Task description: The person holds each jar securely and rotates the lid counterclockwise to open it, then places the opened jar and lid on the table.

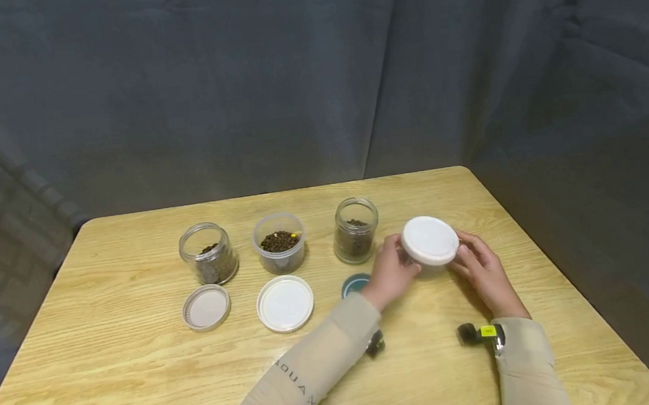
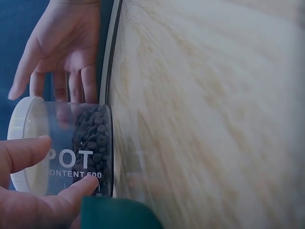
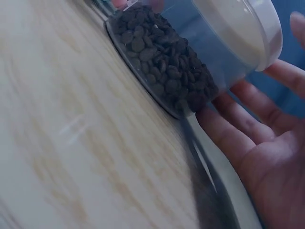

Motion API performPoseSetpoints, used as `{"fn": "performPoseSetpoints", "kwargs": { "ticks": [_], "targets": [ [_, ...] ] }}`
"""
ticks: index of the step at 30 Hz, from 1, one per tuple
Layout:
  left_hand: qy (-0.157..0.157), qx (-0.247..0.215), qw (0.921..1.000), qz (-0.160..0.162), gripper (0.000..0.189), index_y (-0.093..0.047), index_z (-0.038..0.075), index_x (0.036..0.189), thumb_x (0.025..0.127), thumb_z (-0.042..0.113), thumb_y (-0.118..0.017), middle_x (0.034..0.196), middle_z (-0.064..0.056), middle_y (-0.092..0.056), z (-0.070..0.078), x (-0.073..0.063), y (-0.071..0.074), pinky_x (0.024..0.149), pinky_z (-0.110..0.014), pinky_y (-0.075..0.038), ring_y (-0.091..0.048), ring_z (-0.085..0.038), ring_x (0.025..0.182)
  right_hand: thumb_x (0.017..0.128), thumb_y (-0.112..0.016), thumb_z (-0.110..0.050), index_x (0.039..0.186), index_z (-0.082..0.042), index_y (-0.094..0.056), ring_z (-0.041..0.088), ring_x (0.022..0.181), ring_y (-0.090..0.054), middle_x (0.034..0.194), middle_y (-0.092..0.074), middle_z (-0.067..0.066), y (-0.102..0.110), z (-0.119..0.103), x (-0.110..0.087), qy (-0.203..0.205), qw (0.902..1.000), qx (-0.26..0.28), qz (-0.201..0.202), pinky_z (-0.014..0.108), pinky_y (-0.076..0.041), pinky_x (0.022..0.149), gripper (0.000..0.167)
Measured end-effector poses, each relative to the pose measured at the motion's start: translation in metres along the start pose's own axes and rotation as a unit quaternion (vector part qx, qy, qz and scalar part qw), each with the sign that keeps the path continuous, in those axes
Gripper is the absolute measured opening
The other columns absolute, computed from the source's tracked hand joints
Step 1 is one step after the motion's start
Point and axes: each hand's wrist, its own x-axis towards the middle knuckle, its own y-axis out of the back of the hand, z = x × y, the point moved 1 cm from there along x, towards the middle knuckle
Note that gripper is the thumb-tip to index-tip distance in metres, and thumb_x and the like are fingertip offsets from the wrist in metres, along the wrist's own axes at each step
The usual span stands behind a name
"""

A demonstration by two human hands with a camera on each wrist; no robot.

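A clear plastic jar (image 2: 62, 124) with a white lid (image 1: 430, 239) stands at the right of the table, part filled with small dark brown pellets (image 3: 162, 62). My left hand (image 1: 391, 273) holds the jar from its left side, a finger and the thumb against the printed wall in the left wrist view. At the other side is my right hand (image 1: 487, 275), its fingers extended along the wall near the base and lid in the right wrist view, the thumb apart. Partly behind the left hand lies a teal lid (image 1: 356, 283).
Left of the hands stand a glass jar (image 1: 347, 242), an uncovered plastic tub (image 1: 274, 261) and another glass jar (image 1: 225, 264), all holding dark pellets. A white lid (image 1: 285, 303) and a beige lid (image 1: 206, 307) lie before them. Dark curtains (image 1: 232, 94) hang behind the wooden table (image 1: 113, 379).
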Motion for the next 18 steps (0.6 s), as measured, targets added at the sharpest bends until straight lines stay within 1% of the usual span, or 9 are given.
{"fn": "performPoseSetpoints", "kwargs": {
  "ticks": [2, 4, 7, 9, 10, 11, 14, 15, 18],
  "targets": [
    [-0.001, 0.002, 1.0000, -0.001, 0.072, -0.041, 0.000, 0.147, 0.085, -0.001, -0.076, 0.148, -0.021, -0.048, 0.0010, -0.0006, -0.0002, 0.105, -0.025, -0.049, -0.057, -0.028, 0.129, 0.107, -0.052, -0.018, 0.155, -0.007, -0.037, 0.003, 0.114, -0.059, 0.137, -0.049, 0.001, -0.0003, -0.0011, -0.0006, -0.014, 0.9992, -0.038, 0.001, 0.019, -0.053, 0.097, 0.052],
    [-0.005, 0.002, 1.0000, -0.002, 0.071, -0.041, -0.001, 0.147, 0.085, -0.002, -0.076, 0.148, -0.021, -0.048, 0.0016, -0.0009, -0.0007, 0.105, -0.024, -0.049, -0.057, -0.028, 0.129, 0.104, -0.059, -0.018, 0.159, -0.010, -0.031, 0.003, 0.120, -0.054, 0.145, -0.044, 0.009, -0.0006, -0.0023, -0.0008, -0.028, 0.9951, -0.095, 0.001, 0.014, -0.049, 0.098, 0.062],
    [-0.016, 0.003, 0.9999, -0.003, 0.070, -0.042, -0.002, 0.145, 0.084, -0.002, -0.076, 0.147, -0.023, -0.049, 0.0016, -0.0011, -0.0015, 0.103, -0.023, -0.050, -0.058, -0.029, 0.128, 0.098, -0.069, -0.020, 0.162, -0.015, -0.024, 0.015, 0.130, -0.046, 0.156, -0.031, 0.017, -0.0018, -0.0035, 0.0003, -0.042, 0.9835, -0.176, 0.002, 0.007, -0.043, 0.096, 0.078],
    [-0.021, 0.002, 0.9998, -0.003, 0.069, -0.042, -0.003, 0.145, 0.084, -0.003, -0.076, 0.146, -0.024, -0.049, 0.0013, -0.0012, -0.0016, 0.103, -0.024, -0.050, -0.059, -0.029, 0.127, 0.095, -0.073, -0.021, 0.163, -0.017, -0.020, 0.024, 0.134, -0.041, 0.159, -0.027, 0.019, -0.0030, -0.0047, 0.0012, -0.045, 0.9775, -0.206, 0.004, 0.004, -0.041, 0.094, 0.086],
    [-0.022, 0.001, 0.9997, -0.002, 0.069, -0.042, -0.003, 0.145, 0.084, -0.003, -0.076, 0.145, -0.025, -0.049, 0.0011, -0.0014, -0.0017, 0.103, -0.024, -0.050, -0.059, -0.030, 0.127, 0.095, -0.074, -0.021, 0.163, -0.017, -0.018, 0.028, 0.134, -0.041, 0.157, -0.030, 0.020, -0.0038, -0.0049, 0.0014, -0.048, 0.9775, -0.206, 0.006, 0.005, -0.042, 0.094, 0.089],
    [-0.023, 0.001, 0.9997, -0.002, 0.069, -0.042, -0.003, 0.144, 0.084, -0.003, -0.076, 0.145, -0.025, -0.049, 0.0006, -0.0014, -0.0016, 0.103, -0.024, -0.051, -0.059, -0.030, 0.126, 0.094, -0.075, -0.019, 0.163, -0.016, -0.017, 0.029, 0.133, -0.042, 0.153, -0.033, 0.020, -0.0046, -0.0054, 0.0013, -0.048, 0.9785, -0.200, 0.009, 0.005, -0.042, 0.094, 0.090],
    [-0.021, 0.001, 0.9998, 0.000, 0.070, -0.042, -0.004, 0.144, 0.084, -0.003, -0.076, 0.145, -0.025, -0.049, 0.0000, -0.0016, -0.0016, 0.102, -0.024, -0.051, -0.060, -0.030, 0.126, 0.093, -0.075, -0.013, 0.159, -0.010, -0.018, 0.018, 0.125, -0.048, 0.141, -0.043, 0.012, -0.0061, -0.0060, 0.0000, -0.045, 0.9829, -0.176, 0.026, 0.007, -0.043, 0.093, 0.088],
    [-0.021, 0.001, 0.9998, 0.000, 0.070, -0.042, -0.004, 0.144, 0.084, -0.003, -0.077, 0.144, -0.025, -0.049, 0.0001, -0.0017, -0.0014, 0.102, -0.024, -0.051, -0.060, -0.030, 0.126, 0.093, -0.075, -0.010, 0.156, -0.007, -0.019, 0.013, 0.121, -0.049, 0.136, -0.046, 0.008, -0.0065, -0.0058, -0.0007, -0.042, 0.9847, -0.166, 0.031, 0.007, -0.044, 0.093, 0.084],
    [-0.017, 0.002, 0.9998, -0.001, 0.070, -0.042, -0.004, 0.145, 0.084, -0.002, -0.077, 0.145, -0.025, -0.049, 0.0008, -0.0021, -0.0013, 0.102, -0.024, -0.051, -0.060, -0.030, 0.125, 0.093, -0.072, -0.004, 0.145, 0.001, -0.024, 0.003, 0.114, -0.052, 0.128, -0.048, -0.003, -0.0062, -0.0039, -0.0022, -0.026, 0.9897, -0.135, 0.040, 0.009, -0.046, 0.094, 0.071]
  ]
}}
